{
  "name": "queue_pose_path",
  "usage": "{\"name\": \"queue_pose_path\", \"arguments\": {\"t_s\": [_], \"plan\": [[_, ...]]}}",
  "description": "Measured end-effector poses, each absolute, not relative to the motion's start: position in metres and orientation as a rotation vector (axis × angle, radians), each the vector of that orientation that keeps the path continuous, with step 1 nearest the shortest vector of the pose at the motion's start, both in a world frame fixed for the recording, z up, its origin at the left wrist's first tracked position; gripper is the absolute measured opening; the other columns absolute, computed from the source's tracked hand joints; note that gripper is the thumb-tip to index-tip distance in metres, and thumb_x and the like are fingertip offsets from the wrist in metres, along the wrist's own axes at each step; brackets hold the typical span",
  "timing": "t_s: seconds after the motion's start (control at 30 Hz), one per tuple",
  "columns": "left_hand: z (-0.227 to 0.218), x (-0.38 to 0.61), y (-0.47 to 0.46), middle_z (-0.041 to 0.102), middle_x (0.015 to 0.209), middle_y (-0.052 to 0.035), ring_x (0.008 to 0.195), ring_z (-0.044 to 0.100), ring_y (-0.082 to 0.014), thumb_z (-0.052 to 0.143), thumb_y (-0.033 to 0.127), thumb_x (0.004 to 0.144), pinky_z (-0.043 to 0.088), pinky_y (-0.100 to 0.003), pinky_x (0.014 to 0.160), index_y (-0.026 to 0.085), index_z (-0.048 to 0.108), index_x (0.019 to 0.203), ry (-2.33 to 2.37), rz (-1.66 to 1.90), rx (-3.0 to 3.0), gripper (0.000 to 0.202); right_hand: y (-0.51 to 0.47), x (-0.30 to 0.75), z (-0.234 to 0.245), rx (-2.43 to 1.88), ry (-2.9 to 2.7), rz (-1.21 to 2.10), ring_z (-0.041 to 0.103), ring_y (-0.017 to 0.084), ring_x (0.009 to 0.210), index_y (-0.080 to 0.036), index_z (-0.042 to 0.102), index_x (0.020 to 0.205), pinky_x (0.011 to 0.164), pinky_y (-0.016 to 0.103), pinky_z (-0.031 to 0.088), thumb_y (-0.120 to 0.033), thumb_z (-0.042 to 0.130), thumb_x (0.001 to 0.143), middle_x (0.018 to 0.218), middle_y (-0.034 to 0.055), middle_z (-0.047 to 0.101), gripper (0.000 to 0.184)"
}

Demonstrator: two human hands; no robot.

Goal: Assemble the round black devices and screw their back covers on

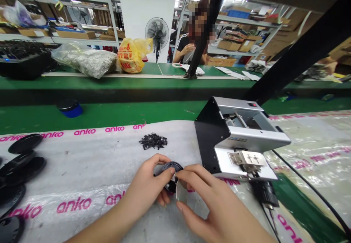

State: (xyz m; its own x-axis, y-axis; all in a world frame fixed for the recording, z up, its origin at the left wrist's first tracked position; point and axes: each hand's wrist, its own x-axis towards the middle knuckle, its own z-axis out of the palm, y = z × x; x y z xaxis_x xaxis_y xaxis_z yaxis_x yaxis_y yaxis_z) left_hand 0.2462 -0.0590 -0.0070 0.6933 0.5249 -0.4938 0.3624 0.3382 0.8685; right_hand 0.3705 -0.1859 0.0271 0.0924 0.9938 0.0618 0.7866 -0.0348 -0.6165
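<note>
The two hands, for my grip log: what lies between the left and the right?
In the head view: a dark round part in the left hand and a thin pale piece in the right hand.

Dark part (172,187), disc (181,193) in hands (148,179)

I see a green desk (142,112) on my feed, its whitish sheet (93,166) printed with repeating pink "anko" lettering. The round housing (171,187) is black, the disc (181,192) pale; the small pieces (153,141) are black, the machine (253,137) silver and black.
</note>
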Motion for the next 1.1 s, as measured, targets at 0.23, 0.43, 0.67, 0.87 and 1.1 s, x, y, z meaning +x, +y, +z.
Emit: {"name": "queue_pose_path", "arguments": {"t_s": [0.23,0.43,0.67,0.87,1.1], "plan": [[-0.006,0.244,-0.056,0.056,0.056,0.0061,0.04,0.053,-0.0093,0.06,0.029,0.083,0.04,-0.016,0.035,0.021,0.056,0.097,0.813,0.176,1.404,0.017,-0.184,0.37,0.028,-1.873,-1.668,0.479,0.064,0.016,0.088,-0.028,0.053,0.123,0.075,0.029,0.057,-0.014,0.059,0.084,0.105,0.0024,0.063,0.041],[-0.007,0.241,-0.056,0.054,0.057,0.0064,0.039,0.052,-0.0091,0.057,0.031,0.086,0.039,-0.016,0.036,0.021,0.057,0.099,0.773,0.196,1.428,0.016,-0.182,0.371,0.024,-1.911,-1.634,0.344,0.065,0.016,0.083,-0.028,0.053,0.123,0.071,0.029,0.057,-0.018,0.057,0.089,0.103,0.0023,0.064,0.036],[-0.007,0.242,-0.057,0.053,0.056,0.0073,0.039,0.051,-0.0083,0.059,0.034,0.086,0.041,-0.017,0.038,0.021,0.058,0.1,0.78,0.197,1.395,0.02,-0.181,0.371,0.014,-1.865,-1.645,0.13,0.065,0.019,0.096,-0.03,0.052,0.126,0.08,0.031,0.059,-0.021,0.062,0.088,0.116,0.0037,0.064,0.04],[-0.01,0.236,-0.052,0.054,0.052,0.0072,0.042,0.053,-0.009,0.057,0.034,0.087,0.042,-0.018,0.043,0.02,0.058,0.105,0.709,0.177,1.339,0.024,-0.174,0.369,0.013,-1.796,-1.657,0.115,0.065,0.018,0.093,-0.026,0.061,0.111,0.079,0.031,0.059,-0.016,0.066,0.086,0.104,0.0024,0.069,0.028],[-0.015,0.225,-0.036,0.069,0.06,-0.0006,0.055,0.067,-0.0141,0.047,0.023,0.089,0.043,-0.022,0.054,0.019,0.054,0.129,0.607,0.03,1.254,0.041,-0.171,0.371,0.005,-1.765,-1.74,0.055,0.063,0.021,0.099,-0.022,0.068,0.112,0.082,0.035,0.059,-0.014,0.065,0.087,0.109,0.0073,0.068,0.027]]}}
